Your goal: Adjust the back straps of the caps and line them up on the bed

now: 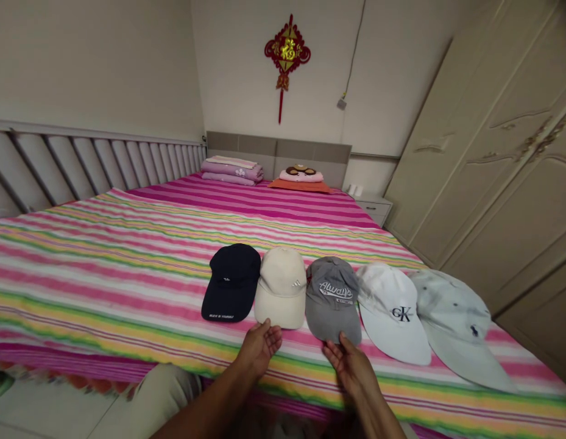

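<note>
Five baseball caps lie side by side on the bed, brims towards me. From the left they are a navy cap (232,277), a cream cap (281,286), a grey cap (334,302) lettered "Always", a white cap (392,311) with CK letters, and a pale grey-white cap (460,323) with a small dark emblem. My left hand (259,349), palm partly up, has its thumb at the cream cap's brim edge; its fingers are loosely curled in front. At the grey cap's brim, my right hand (351,366) rests its thumb on the edge, fingers apart below.
A striped sheet (127,256) covers the bed. Folded purple bedding (232,171) and an orange pillow (298,185) lie near the headboard (310,152). A railing (104,158) runs along the left; a nightstand (376,207) and wardrobe (493,152) stand right.
</note>
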Demonstrator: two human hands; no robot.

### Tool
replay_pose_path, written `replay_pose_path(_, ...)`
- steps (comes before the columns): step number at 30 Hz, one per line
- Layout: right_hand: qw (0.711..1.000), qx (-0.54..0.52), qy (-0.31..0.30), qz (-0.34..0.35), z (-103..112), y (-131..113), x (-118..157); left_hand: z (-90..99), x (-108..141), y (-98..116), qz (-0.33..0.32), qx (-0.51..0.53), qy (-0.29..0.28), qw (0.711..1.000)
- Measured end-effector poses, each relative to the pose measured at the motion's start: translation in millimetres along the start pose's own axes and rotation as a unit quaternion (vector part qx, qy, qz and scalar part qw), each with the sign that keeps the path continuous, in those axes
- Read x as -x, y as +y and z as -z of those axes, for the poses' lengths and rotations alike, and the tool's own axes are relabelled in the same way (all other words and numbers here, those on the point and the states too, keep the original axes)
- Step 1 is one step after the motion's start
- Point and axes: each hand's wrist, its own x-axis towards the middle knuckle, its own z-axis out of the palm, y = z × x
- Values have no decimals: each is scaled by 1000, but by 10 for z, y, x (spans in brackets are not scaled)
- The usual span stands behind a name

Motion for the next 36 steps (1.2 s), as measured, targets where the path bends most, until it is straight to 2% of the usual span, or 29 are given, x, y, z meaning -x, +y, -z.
replay_pose_path(6,1000,5,-10,-4,11,-6,5,16,5,-40,-21,2,-15,1000)
replay_pose_path(12,1000,14,-14,-11,20,-20,44,114,115,97,19,-36,-28,999)
replay_pose_path(15,999,35,-17,-35,30,-11,108,255,184,223,1,-59,0,998)
replay_pose_path(19,986,111,-67,-106,-8,104,251,449,196,381,-78,-17,73,994)
replay_pose_path(23,972,142,-126,-139,-201,303,359,527,125,484,-119,23,106,987)
replay_pose_path(30,977,66,-117,-167,-690,493,257,523,62,502,-146,38,97,984)
replay_pose_path(36,981,69,-97,-156,-733,563,175,549,51,470,-159,39,87,983)
